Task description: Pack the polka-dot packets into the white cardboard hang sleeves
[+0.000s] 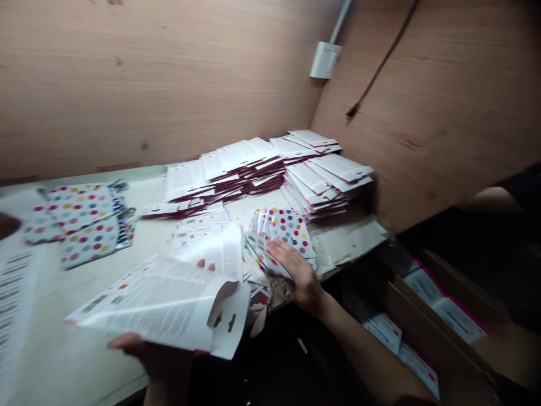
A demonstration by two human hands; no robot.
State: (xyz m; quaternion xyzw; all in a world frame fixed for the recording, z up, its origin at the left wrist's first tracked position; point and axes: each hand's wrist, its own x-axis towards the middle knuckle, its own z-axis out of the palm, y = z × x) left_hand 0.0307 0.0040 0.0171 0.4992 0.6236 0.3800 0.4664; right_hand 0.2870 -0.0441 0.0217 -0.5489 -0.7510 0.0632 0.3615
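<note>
— Left hand (pixel 146 361) is closest to the lens, fingertips (pixel 124 340) curled under a white printed card sleeve (pixel 147 299), so it's basically riding on them. Can't see the thumb, so no idea if it's a real pinch. How's that thing gonna handle?

— Feather light, I'd guess, thin and bendy. It's gaping open at the end with the two punched slots, so I'd take it by the long edges, not that flap. Long side runs across the view, printed face up, slot end pointing right, out past the bench edge.

— And the right hand (pixel 300 276)?

— Fingers (pixel 283 254) lie flat and fairly close together across a fanned bunch of polka-dot cards (pixel 287 231). No clear pinch, thumb's hidden. Those look slick, so I'd expect the fan to slide easily. Right forearm (pixel 363 338) crosses above a cardboard box (pixel 439 349) holding more cards. Further out on the workbench (pixel 71 349), maroon-edged stacks (pixel 224 169) sit against a plywood wall (pixel 127 84), with more polka-dot packs (pixel 80 217) off to the left.
</note>
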